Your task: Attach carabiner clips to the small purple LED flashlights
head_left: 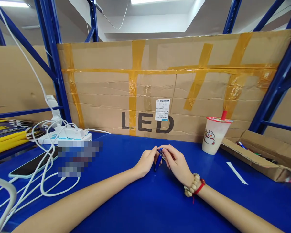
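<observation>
Around the middle of the blue tabletop my two hands meet at a small, dark blue cylindrical thing [158, 162]. It hangs tilted downward, with a shiny part near its upper end, and its exact kind cannot be made out. My left hand [147, 161] is closed, its thumb and fingertips against the upper end from the left. From the other side, my right hand [176, 162] pinches the same upper end with bent fingers. Part of the thing is hidden behind the fingers. A beaded bracelet [192, 186] and a red cord are on my right wrist.
A white cup [214, 135] with a red lid and straw stands at the right. Beside it lie an open cardboard box [257, 158] and a white strip [237, 173]. Leftward are a phone [31, 165], white cables and a power strip [70, 137]. Taped cardboard [106, 94] closes the back.
</observation>
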`<state>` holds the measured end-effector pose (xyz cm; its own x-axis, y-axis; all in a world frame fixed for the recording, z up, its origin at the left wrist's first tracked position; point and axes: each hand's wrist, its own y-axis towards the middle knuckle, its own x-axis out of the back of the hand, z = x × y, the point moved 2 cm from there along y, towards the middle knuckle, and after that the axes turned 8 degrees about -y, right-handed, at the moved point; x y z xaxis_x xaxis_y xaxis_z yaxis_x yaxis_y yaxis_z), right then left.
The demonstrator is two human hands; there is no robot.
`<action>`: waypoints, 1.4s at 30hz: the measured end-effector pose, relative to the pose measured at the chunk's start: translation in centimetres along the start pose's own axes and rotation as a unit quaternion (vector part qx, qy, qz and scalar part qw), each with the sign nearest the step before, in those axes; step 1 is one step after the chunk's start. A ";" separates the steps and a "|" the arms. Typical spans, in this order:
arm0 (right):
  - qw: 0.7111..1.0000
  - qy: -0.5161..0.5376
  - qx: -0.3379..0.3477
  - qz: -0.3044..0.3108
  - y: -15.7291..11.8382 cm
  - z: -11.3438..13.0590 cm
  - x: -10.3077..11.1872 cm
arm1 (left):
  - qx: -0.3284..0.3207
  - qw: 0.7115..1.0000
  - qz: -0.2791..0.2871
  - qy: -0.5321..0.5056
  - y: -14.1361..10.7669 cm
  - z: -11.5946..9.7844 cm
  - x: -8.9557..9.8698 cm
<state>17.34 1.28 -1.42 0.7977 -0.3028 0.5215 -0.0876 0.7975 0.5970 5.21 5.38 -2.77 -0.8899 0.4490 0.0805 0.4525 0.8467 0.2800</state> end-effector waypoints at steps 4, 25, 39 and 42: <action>0.999 -0.023 0.027 0.003 0.0 -0.2 0.0 | 0.062 0.996 -0.012 -0.065 0.1 0.3 0.3; 0.998 -0.031 0.061 0.016 0.4 -0.6 -0.3 | 0.036 0.992 -0.111 -0.055 0.2 0.4 0.6; 0.995 -0.068 0.074 -0.018 0.4 -0.4 -0.3 | -0.040 0.989 -0.134 0.049 0.3 0.7 1.3; 0.995 -0.082 0.064 -0.007 0.5 -0.5 -0.4 | -0.046 0.985 -0.148 0.076 0.2 0.7 1.5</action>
<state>17.33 2.03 -1.66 0.6923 -0.4034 0.5983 -0.1605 0.7222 0.6728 3.98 6.46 -3.21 -0.9835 0.1330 0.1222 0.1714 0.9010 0.3984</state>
